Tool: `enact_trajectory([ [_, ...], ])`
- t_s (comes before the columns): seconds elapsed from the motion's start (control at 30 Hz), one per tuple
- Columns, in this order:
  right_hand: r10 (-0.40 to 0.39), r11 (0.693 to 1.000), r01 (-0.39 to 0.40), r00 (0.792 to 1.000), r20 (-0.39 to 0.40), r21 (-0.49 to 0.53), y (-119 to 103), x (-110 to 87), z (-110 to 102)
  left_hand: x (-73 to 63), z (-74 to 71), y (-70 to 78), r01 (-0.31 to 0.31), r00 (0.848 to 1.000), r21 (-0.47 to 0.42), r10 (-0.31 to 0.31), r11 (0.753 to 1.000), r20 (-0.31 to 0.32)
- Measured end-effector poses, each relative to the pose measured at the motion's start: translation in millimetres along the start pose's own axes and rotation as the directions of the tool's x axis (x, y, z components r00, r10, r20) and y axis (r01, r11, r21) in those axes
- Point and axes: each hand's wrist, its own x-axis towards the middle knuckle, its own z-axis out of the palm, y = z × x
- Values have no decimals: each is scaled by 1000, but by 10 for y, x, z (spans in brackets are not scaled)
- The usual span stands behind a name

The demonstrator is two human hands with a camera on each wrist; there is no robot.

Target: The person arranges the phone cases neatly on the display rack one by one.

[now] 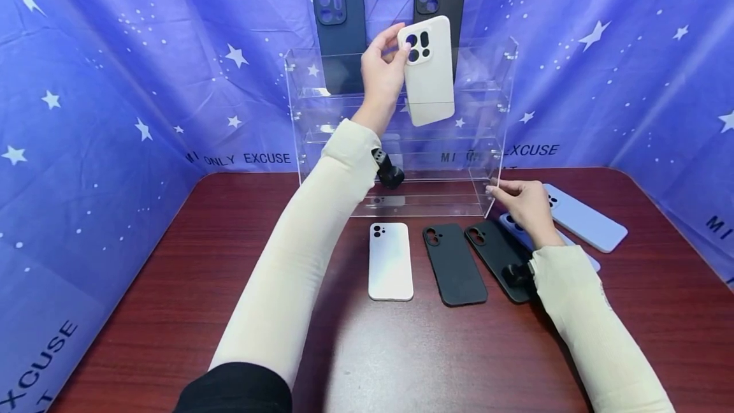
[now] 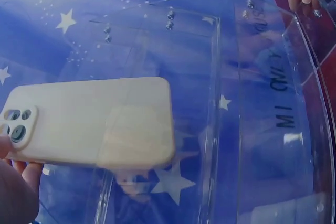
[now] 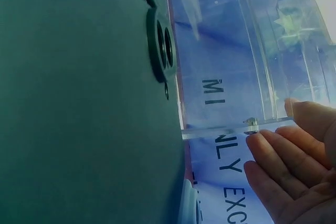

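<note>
My left hand (image 1: 383, 75) pinches a cream phone case (image 1: 431, 78) by its upper corner, thumb beside the camera cutouts. The case is tilted slightly, and its lower end overlaps a clear shelf lip of the tiered acrylic display stand (image 1: 424, 206). In the left wrist view, the case (image 2: 89, 114) lies across the clear panels. My right hand (image 1: 529, 208) grips the front edge of the stand's right side panel. Seen from the right wrist, thumb and fingers (image 3: 273, 158) are on opposite sides of that panel, near a metal screw (image 3: 251, 124).
On the top tier stand a dark blue case (image 1: 341, 30) and a black case (image 1: 453, 2), partly hidden. A white case (image 1: 391, 263), two black cases (image 1: 455, 266) and two light blue cases (image 1: 590, 218) lie on the wooden table (image 1: 241, 260). Starry blue fabric (image 1: 103, 69) hangs behind.
</note>
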Motion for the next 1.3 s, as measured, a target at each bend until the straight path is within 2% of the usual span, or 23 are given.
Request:
enact_trajectory([
  [0.07,13,1000,-13,1000,-4,-11,-14,-9,-7,-8,14,-13,-4,1000,33,5,999,-20],
  [0.17,23,999,-23,1000,-8,-25,-24,-16,-13,-29,25,-40,20,999,71,-16,997,-51],
  [0.27,28,999,-28,1000,-1,-31,-31,-17,-7,-48,16,-60,74,995,107,-66,991,-78],
  [0.43,41,998,-41,999,8,-37,-38,2,1,-66,-40,-60,110,992,200,-96,974,-81],
  [0.5,49,998,-48,999,13,-39,-42,11,-2,-68,-78,-65,102,993,260,-86,960,-75],
  [0.63,58,998,-57,998,26,-36,-59,18,-11,-55,-170,-75,64,998,420,-46,905,-52],
  [0.73,57,998,-56,998,34,-32,-61,18,-12,-55,-233,-84,23,1000,485,-13,874,-23],
  [0.8,64,998,-63,997,32,-14,-49,18,-1,-75,-284,-83,7,1000,482,-1,876,-13],
  [0.87,74,997,-74,997,33,11,-35,12,11,-126,-351,-79,-3,1000,455,8,890,-8],
  [0.97,94,995,-95,995,19,37,-10,-1,23,-274,-476,-80,-7,1000,358,-1,934,20],
  [1.03,84,996,-84,996,17,28,4,-10,13,-434,-576,-110,8,998,268,-25,964,61],
  [1.1,87,996,-87,996,15,23,14,-16,4,-638,-691,-161,50,991,185,-72,981,109],
  [1.2,95,995,-96,995,28,23,17,-21,-9,-996,-873,-282,174,969,113,-191,978,158],
  [1.3,105,994,-106,994,34,24,6,-27,-15,-1356,-1013,-438,308,931,104,-322,946,173],
])
